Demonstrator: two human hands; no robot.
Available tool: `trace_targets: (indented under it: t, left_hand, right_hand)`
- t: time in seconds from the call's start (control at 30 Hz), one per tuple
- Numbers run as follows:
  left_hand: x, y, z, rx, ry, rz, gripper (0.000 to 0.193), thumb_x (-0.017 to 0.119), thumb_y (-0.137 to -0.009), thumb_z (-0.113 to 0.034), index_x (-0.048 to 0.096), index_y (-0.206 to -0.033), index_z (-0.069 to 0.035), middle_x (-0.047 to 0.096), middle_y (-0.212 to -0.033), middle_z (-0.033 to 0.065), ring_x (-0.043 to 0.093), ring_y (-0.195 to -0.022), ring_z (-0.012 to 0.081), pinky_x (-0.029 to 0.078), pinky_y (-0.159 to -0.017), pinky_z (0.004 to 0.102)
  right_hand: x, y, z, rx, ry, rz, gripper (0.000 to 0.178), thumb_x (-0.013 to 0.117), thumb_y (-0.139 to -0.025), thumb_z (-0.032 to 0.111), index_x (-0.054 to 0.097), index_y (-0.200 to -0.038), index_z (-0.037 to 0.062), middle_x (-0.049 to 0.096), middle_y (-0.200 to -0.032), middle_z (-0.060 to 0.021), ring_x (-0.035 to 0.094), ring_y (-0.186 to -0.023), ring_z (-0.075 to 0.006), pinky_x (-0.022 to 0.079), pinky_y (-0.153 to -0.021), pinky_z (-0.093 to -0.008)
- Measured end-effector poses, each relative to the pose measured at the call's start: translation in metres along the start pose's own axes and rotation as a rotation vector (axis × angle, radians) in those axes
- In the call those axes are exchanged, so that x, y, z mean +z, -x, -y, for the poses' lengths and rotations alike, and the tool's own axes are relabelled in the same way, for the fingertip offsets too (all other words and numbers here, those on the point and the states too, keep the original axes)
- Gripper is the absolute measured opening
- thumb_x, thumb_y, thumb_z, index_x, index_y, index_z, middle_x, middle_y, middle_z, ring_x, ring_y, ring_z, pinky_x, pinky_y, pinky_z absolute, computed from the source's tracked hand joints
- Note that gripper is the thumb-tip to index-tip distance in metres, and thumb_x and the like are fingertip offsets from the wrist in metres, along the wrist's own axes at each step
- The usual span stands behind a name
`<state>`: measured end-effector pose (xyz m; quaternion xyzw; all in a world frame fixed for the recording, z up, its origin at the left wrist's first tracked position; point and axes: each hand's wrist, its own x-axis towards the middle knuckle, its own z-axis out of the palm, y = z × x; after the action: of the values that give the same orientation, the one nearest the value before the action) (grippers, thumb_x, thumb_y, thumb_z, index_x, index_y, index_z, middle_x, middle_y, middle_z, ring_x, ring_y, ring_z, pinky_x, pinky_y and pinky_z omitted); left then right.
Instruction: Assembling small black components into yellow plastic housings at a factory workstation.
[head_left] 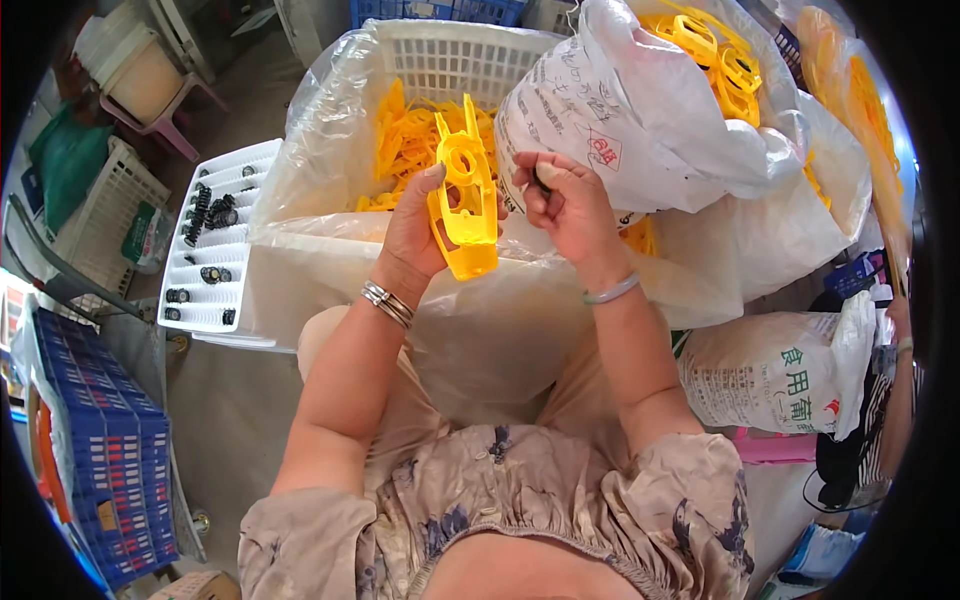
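My left hand is closed round a yellow plastic frame, which has a round ring in its middle and two prongs at its far end. It is held upright over the near side of a plastic-lined crate piled with similar yellow parts. To the right of the frame, apart from it, my right hand is pinched on a small black piece, mostly hidden by the fingers. On the left, a white ribbed tray carries several small black round parts, some in rows.
A white woven sack leans at the crate's right, with more yellow parts behind it. Another printed sack stands at the near right. Stacked blue crates are at the lower left. Beyond, a pink stool bears a bucket.
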<state>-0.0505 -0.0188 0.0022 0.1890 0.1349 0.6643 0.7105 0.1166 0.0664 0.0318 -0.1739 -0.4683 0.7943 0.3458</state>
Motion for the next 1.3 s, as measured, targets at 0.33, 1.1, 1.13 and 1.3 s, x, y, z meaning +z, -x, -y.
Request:
trace_targets:
  t: [0.33, 1.1, 1.13, 1.3]
  left_hand:
    - [0.012, -0.011, 0.022, 0.080, 0.079, 0.076, 0.055, 0.061, -0.076, -0.027, 0.040, -0.122, -0.006, 0.050, -0.115, 0.0185, 0.053, -0.101, 0.0297, 0.044, -0.087, 0.0456]
    - [0.011, -0.010, 0.023, 0.098, 0.100, 0.111, 0.058, 0.064, -0.072, -0.021, 0.040, -0.122, -0.005, 0.051, -0.115, 0.0117, 0.051, -0.104, 0.0245, 0.041, -0.093, 0.0392]
    - [0.013, -0.009, 0.023, 0.100, 0.094, 0.125, 0.058, 0.063, -0.072, -0.021, 0.040, -0.122, -0.005, 0.052, -0.114, 0.0115, 0.052, -0.104, 0.0242, 0.042, -0.092, 0.0383]
    - [0.012, -0.006, 0.021, 0.097, 0.090, 0.151, 0.058, 0.063, -0.071, -0.019, 0.040, -0.122, -0.005, 0.052, -0.113, 0.0111, 0.052, -0.103, 0.0236, 0.043, -0.091, 0.0364]
  right_hand:
    - [0.009, 0.018, 0.003, -0.721, 1.210, -0.029, 0.052, 0.054, -0.078, -0.003, 0.035, -0.126, 0.0008, 0.057, -0.110, -0.0123, 0.060, -0.087, -0.0179, 0.046, -0.077, -0.0273]
    - [0.001, 0.012, -0.017, -0.486, 0.582, 0.025, 0.040, 0.053, -0.086, 0.014, 0.037, -0.120, -0.0012, 0.053, -0.115, -0.0112, 0.050, -0.103, -0.0149, 0.043, -0.084, -0.0259]
    - [0.000, 0.012, -0.015, -0.487, 0.583, 0.028, 0.040, 0.053, -0.086, 0.014, 0.037, -0.120, -0.0012, 0.053, -0.115, -0.0112, 0.050, -0.103, -0.0149, 0.043, -0.084, -0.0259]
    - [0.009, 0.017, 0.001, -0.689, 1.151, -0.125, 0.023, 0.063, -0.076, 0.010, 0.058, -0.096, 0.0007, 0.058, -0.097, -0.0075, 0.057, -0.081, -0.0159, 0.045, -0.071, -0.0252]
